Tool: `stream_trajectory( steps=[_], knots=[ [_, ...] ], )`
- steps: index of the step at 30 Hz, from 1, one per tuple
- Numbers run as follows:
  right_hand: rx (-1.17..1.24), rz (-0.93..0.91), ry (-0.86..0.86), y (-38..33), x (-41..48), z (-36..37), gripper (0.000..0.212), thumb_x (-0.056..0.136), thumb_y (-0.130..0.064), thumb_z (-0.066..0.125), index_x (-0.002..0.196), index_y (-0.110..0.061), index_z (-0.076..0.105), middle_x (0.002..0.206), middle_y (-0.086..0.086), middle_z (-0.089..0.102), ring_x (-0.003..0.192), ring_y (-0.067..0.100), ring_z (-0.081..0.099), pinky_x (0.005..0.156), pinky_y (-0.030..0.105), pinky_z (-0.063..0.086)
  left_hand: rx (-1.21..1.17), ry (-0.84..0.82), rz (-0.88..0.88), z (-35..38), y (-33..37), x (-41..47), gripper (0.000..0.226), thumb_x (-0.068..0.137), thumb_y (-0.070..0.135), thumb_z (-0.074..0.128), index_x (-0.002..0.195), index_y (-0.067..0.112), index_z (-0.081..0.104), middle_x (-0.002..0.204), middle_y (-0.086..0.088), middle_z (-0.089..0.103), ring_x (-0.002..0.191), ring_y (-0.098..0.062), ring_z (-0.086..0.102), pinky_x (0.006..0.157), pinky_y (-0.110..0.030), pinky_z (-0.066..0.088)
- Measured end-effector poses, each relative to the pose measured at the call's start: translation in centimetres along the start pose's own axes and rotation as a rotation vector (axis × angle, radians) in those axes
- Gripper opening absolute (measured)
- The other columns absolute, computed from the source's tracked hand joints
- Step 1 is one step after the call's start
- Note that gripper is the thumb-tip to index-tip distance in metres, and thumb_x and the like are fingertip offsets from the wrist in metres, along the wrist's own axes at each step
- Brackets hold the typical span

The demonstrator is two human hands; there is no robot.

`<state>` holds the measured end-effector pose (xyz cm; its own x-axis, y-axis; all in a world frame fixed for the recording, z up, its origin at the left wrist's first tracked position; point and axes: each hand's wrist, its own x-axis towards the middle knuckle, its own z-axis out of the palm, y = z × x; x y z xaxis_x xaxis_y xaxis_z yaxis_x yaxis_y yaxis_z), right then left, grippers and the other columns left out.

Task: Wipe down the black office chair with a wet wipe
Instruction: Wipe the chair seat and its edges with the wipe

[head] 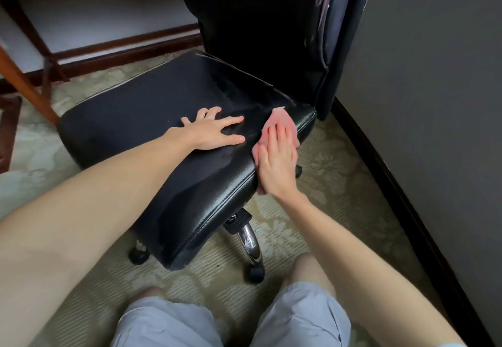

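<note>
The black office chair [141, 107] stands in front of me, its leather seat turned towards me and its tall backrest rising at the top. My left hand [214, 130] lies flat on the middle of the seat, fingers spread, holding nothing. My right hand [277, 161] presses a pinkish wet wipe [279, 118] flat against the seat's right edge, fingers straight and together. The wipe sticks out beyond my fingertips and below my palm. Damp streaks shine on the seat between my two hands.
A wooden desk leg [27, 85] and frame stand at the left. A grey wall [421, 74] with a dark baseboard runs close along the chair's right side. The chrome chair base [248, 240] and castors rest on patterned carpet. My knees in light shorts [304, 316] are at the bottom.
</note>
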<state>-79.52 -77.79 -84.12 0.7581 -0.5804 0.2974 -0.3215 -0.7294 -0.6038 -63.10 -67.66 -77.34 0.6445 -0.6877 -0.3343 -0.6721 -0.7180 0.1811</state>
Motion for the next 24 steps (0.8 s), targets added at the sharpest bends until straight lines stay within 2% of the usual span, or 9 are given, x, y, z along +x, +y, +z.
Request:
stream_trajectory(
  steps=[3,6,12,17,19,22,24],
  knots=[
    [-0.042,0.038,-0.029,2.6,3.9,-1.2,0.070,0.097,-0.042,0.009,0.153,-0.002,0.023,0.163,0.012,0.017,0.152,0.024,0.011,0.121,0.037,0.005,0.005,0.005,0.021,-0.2,-0.1,-0.2,0.066,0.084,0.079,0.042,0.143,0.065,0.018,0.165,0.004,-0.003,0.149,-0.022,-0.015,0.112,-0.066,-0.003],
    [-0.077,-0.029,-0.012,3.5,4.2,-0.4,0.072,0.096,-0.041,0.007,0.151,0.002,0.026,0.161,0.017,0.023,0.151,0.029,0.016,0.121,0.047,0.015,-0.006,0.001,0.027,-0.1,-0.5,0.0,0.065,0.083,0.078,0.045,0.143,0.064,0.022,0.164,0.006,0.000,0.149,-0.019,-0.012,0.113,-0.065,-0.001],
    [-0.110,-0.036,0.000,1.5,1.1,0.0,0.065,0.099,-0.038,0.013,0.155,-0.008,0.025,0.163,0.010,0.020,0.152,0.024,0.009,0.122,0.039,0.004,0.002,-0.037,0.043,-0.8,-1.6,-0.1,0.061,0.080,0.080,0.047,0.136,0.067,0.029,0.160,0.011,0.006,0.147,-0.013,-0.006,0.114,-0.061,0.003],
    [-0.110,-0.077,0.016,-0.3,-1.7,0.9,0.057,0.101,-0.035,0.021,0.151,-0.011,0.034,0.160,0.006,0.028,0.151,0.023,0.011,0.119,0.037,0.002,-0.016,0.041,0.031,-0.4,-1.1,-0.4,0.046,0.086,0.077,0.040,0.127,0.056,0.041,0.154,0.004,0.019,0.144,-0.020,0.009,0.111,-0.064,0.012],
    [-0.128,-0.094,0.026,-1.0,-2.7,1.0,0.057,0.101,-0.035,0.023,0.149,-0.010,0.039,0.158,0.007,0.032,0.150,0.024,0.016,0.119,0.038,0.007,0.001,0.082,0.047,-0.2,-1.2,-0.7,0.044,0.085,0.077,0.042,0.123,0.056,0.039,0.150,0.003,0.023,0.140,-0.022,0.015,0.110,-0.063,0.017],
    [-0.178,-0.191,0.044,-1.0,-3.6,0.7,0.055,0.102,-0.032,0.026,0.148,-0.007,0.042,0.156,0.009,0.038,0.149,0.024,0.025,0.120,0.040,0.017,0.030,0.063,0.094,-0.4,-2.0,-1.0,0.058,0.083,0.077,0.047,0.135,0.064,0.026,0.150,0.003,0.022,0.140,-0.021,0.015,0.110,-0.060,0.019],
    [-0.207,-0.210,0.064,0.1,-3.0,0.2,0.054,0.102,-0.031,0.025,0.148,-0.007,0.041,0.157,0.008,0.037,0.149,0.022,0.025,0.121,0.038,0.018,0.043,0.036,0.109,-0.7,-2.5,-1.2,0.063,0.082,0.077,0.049,0.138,0.067,0.020,0.151,0.004,0.020,0.141,-0.021,0.014,0.111,-0.058,0.019]
  ],
)
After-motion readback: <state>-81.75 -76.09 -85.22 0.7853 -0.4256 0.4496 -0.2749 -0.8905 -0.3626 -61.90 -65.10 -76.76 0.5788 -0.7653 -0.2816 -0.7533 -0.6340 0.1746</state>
